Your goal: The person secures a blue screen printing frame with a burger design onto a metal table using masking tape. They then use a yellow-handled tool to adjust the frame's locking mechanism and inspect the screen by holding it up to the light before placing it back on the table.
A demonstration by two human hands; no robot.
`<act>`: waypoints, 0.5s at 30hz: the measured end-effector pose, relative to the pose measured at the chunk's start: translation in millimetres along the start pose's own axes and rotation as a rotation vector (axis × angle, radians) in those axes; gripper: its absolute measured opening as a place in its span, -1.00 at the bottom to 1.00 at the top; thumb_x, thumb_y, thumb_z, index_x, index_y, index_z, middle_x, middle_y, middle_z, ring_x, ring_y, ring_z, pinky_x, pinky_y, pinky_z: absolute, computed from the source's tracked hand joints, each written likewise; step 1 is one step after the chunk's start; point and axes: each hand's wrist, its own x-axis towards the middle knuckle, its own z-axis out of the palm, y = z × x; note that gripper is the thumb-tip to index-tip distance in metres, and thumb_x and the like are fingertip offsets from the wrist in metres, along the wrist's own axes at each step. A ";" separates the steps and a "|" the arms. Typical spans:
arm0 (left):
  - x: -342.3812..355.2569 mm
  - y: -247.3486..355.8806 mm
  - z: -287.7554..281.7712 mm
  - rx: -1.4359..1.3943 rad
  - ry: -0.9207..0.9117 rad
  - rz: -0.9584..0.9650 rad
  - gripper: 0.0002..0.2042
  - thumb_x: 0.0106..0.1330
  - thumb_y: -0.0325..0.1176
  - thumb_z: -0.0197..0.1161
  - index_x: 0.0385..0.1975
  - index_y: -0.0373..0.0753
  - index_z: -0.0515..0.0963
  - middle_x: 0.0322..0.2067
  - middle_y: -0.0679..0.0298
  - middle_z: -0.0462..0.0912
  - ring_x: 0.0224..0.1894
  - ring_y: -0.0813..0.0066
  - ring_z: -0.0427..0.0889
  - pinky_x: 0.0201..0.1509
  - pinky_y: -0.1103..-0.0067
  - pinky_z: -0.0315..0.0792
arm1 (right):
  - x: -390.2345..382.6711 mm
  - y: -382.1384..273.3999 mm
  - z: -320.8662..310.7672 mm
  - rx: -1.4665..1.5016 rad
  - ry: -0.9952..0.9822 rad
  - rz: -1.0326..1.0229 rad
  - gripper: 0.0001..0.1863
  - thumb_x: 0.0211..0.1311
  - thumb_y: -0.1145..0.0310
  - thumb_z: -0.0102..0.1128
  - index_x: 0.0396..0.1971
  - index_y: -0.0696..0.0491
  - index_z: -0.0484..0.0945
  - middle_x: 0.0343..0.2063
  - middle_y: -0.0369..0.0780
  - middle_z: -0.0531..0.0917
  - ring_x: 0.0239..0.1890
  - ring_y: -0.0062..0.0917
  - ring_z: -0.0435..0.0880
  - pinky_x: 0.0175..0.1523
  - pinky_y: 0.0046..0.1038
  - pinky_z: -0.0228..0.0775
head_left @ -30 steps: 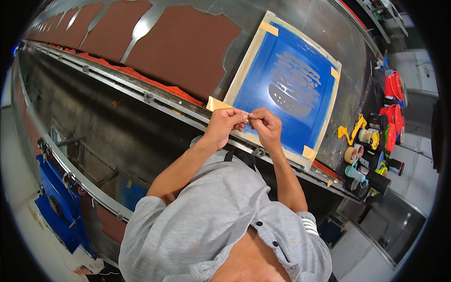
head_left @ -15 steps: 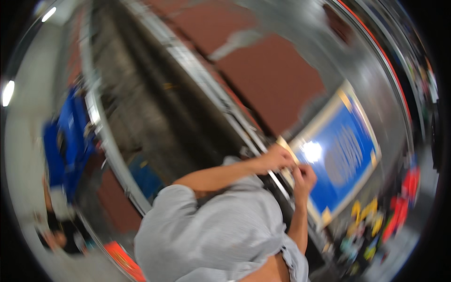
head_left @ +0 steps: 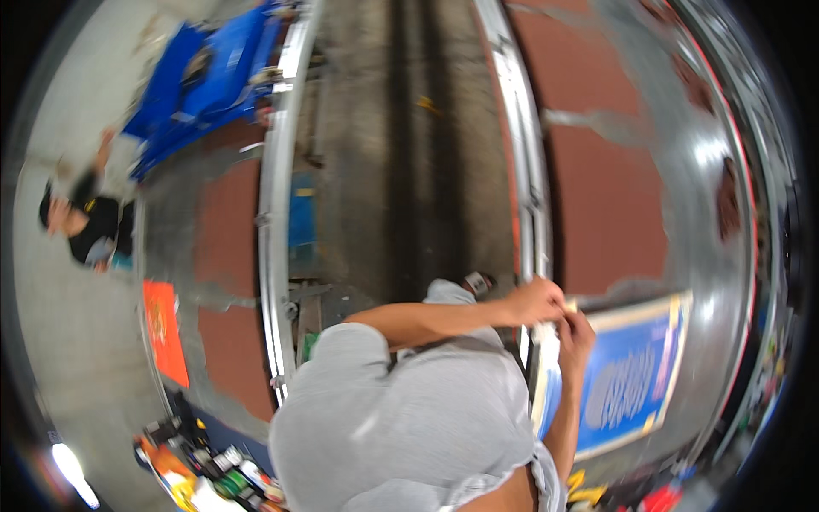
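My left hand (head_left: 536, 302) and my right hand (head_left: 577, 334) are close together, both closed with fingertips pinched. They meet at the far left corner of a flat blue panel (head_left: 636, 346) that looks like a printing screen. A pale taped border runs round the panel, and a grey rounded pattern is on its face. It lies on the long table to my right. My right forearm covers part of its left side. Whatever is between my fingertips is blurred and too small to make out.
Long tables with reddish-brown patches (head_left: 606, 205) and metal rails (head_left: 522, 128) flank a dark aisle (head_left: 358, 171). Left are blue frames (head_left: 226, 64), an orange sheet (head_left: 165, 328) and a person in black (head_left: 95, 226). Bottles and clutter (head_left: 226, 469) stand lower left; yellow items (head_left: 587, 491) lie lower right.
The view has swung round, so the tables and aisle now run nearly upright in it. My hands stay pinched together beside the blue panel's edge.
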 end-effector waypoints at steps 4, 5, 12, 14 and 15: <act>-14.0 4.8 -28.1 -0.236 -0.098 -0.093 -0.86 0.23 -0.43 0.30 -0.29 -0.37 0.66 -0.47 0.28 0.67 -0.44 0.65 0.60 -0.38 0.68 0.45 | 1.0 -5.2 23.1 0.460 -0.103 0.187 -0.81 0.31 0.34 0.19 -0.38 0.16 0.62 -0.61 -0.38 0.51 -0.54 -0.72 0.42 -0.45 -0.62 0.24; -22.5 4.4 -33.2 -0.354 -0.087 -0.170 -0.87 0.21 -0.46 0.32 -0.32 -0.39 0.65 -0.46 0.28 0.67 -0.45 0.63 0.59 -0.37 0.69 0.45 | -3.6 -17.2 31.6 0.632 -0.102 0.267 -0.82 0.31 0.34 0.19 -0.38 0.15 0.59 -0.58 -0.38 0.53 -0.54 -0.74 0.41 -0.46 -0.64 0.23; -30.8 -7.3 -46.8 -0.098 -0.021 0.027 -0.94 0.29 -0.59 0.18 -0.39 -0.41 0.59 -0.39 0.27 0.63 -0.36 0.61 0.57 -0.23 0.69 0.46 | -17.8 -37.3 82.4 0.918 0.118 0.443 -0.74 0.27 0.23 0.27 -0.42 0.15 0.59 -0.57 -0.30 0.63 -0.56 -0.69 0.53 -0.46 -0.59 0.32; -24.5 -19.2 -42.6 0.023 0.020 0.110 -0.94 0.30 -0.59 0.17 -0.37 -0.41 0.57 -0.39 0.28 0.62 -0.33 0.61 0.57 -0.20 0.69 0.46 | -16.0 -33.1 72.2 0.475 0.040 0.417 -0.65 0.20 0.14 0.33 -0.48 0.17 0.62 -0.63 -0.22 0.63 -0.58 -0.58 0.58 -0.46 -0.50 0.36; -16.2 -20.9 -41.9 0.016 0.052 0.075 -0.95 0.31 -0.59 0.16 -0.36 -0.41 0.56 -0.40 0.28 0.62 -0.33 0.62 0.56 -0.19 0.69 0.46 | -13.8 -29.4 65.4 0.254 0.002 0.400 -0.61 0.16 0.10 0.36 -0.51 0.18 0.63 -0.65 -0.18 0.64 -0.59 -0.53 0.61 -0.46 -0.46 0.38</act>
